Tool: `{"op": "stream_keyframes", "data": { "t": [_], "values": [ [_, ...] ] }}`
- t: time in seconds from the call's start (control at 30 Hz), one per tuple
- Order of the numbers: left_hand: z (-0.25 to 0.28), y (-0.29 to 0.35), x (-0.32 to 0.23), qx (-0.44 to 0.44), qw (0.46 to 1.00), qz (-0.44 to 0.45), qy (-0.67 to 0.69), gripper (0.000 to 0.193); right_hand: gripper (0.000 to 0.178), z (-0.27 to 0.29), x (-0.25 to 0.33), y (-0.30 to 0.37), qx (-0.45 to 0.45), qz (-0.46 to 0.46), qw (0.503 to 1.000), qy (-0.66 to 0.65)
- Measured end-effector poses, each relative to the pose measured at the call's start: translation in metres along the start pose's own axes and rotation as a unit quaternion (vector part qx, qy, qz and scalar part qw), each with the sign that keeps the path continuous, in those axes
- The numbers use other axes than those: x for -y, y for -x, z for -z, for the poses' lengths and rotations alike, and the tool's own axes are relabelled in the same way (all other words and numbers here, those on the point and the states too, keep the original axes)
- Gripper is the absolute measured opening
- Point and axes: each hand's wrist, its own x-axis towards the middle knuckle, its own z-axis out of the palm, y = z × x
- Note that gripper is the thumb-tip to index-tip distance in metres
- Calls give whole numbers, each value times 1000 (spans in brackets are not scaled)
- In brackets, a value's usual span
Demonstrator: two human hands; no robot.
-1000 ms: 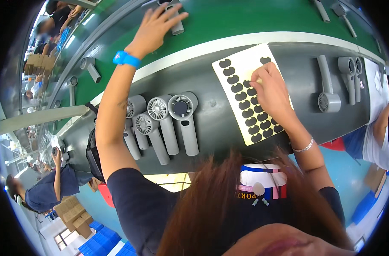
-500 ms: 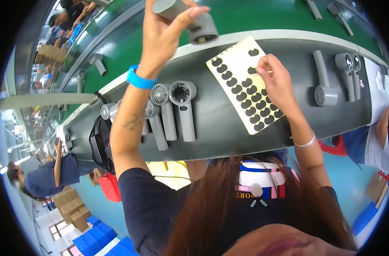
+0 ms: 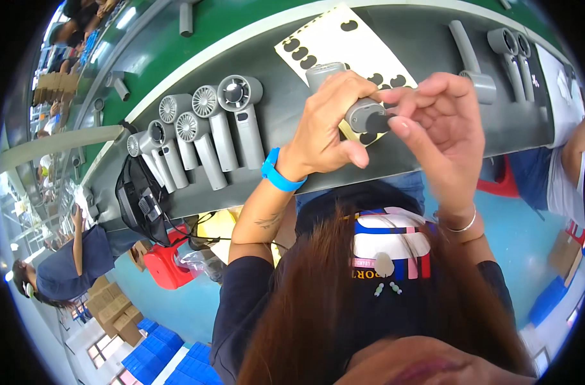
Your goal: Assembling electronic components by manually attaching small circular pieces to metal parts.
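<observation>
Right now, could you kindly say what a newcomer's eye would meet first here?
Probably the gray handheld fan in mid-picture, wrapped in the person's left grip, with the right grip at its end. Behind them, a pale yellow sheet dotted with black stickers stands out on the dark bench, and to its left lies a group of gray fans.

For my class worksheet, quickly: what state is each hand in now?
Left hand: closed around a grey handheld fan.
Right hand: partly curled, thumb at a black sticker against the fan's end; grip cannot be told.
</observation>
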Motion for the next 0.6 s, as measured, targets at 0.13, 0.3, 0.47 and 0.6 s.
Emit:
{"op": "stream_keyframes", "data": {
  "t": [0.13, 0.3, 0.47, 0.6],
  "values": [
    [-7, 2, 3, -1, 1000, -17, -13, 84, 39, 2, -4, 6, -7, -13, 1000, 21],
    [-7, 3, 4, 15, 999, -27, -29, 81, 39, 2, 1, 9, -9, -23, 999, 33],
    [-8, 3, 6, 16, 999, -29, -23, 78, 39, 0, 7, 8, -14, -45, 998, 50],
    [-6, 3, 7, 20, 998, -39, -38, 75, 40, -2, 8, 6, -19, -55, 997, 60]
  ]
}}
